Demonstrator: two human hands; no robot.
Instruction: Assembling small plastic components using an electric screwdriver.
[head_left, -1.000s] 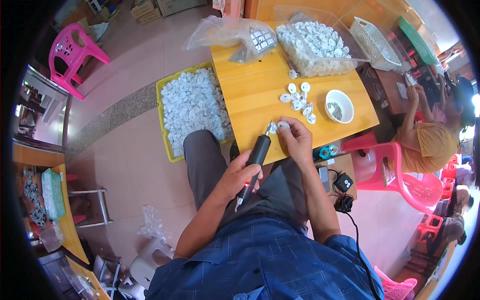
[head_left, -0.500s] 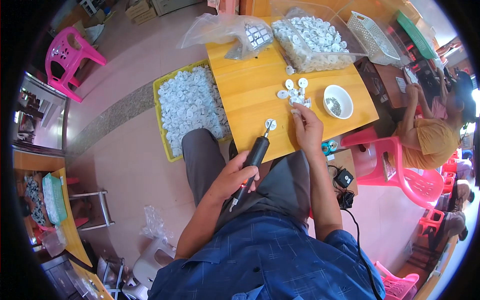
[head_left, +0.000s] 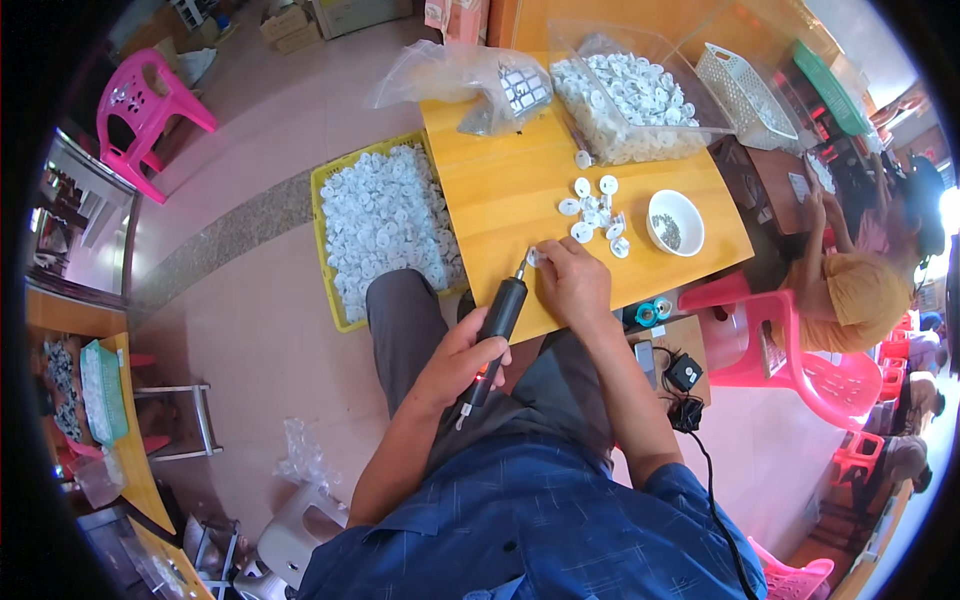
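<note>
My left hand [head_left: 460,362] is wrapped around a black electric screwdriver [head_left: 506,308] that slants up and away over the table's near edge. Its bit meets a small white round plastic part [head_left: 532,259] lying on the yellow wooden table [head_left: 500,185]. The fingertips of my right hand [head_left: 580,285] pinch that part at its right side and partly cover it. Beyond my right hand lies a loose group of similar white round parts [head_left: 597,212]. To their right stands a white bowl [head_left: 693,222] with small metal screws [head_left: 665,232] at its bottom.
At the table's back are a clear bin [head_left: 705,128] heaped with white parts and a plastic bag [head_left: 430,75]. A yellow basket [head_left: 323,250] full of white pieces sits left of the table. A person [head_left: 850,290] sits at the right near a pink chair [head_left: 830,385].
My right hand has moved left and nearer, from the loose parts to the white part under the screwdriver's bit. The screwdriver has shifted slightly left, still in my left hand.
</note>
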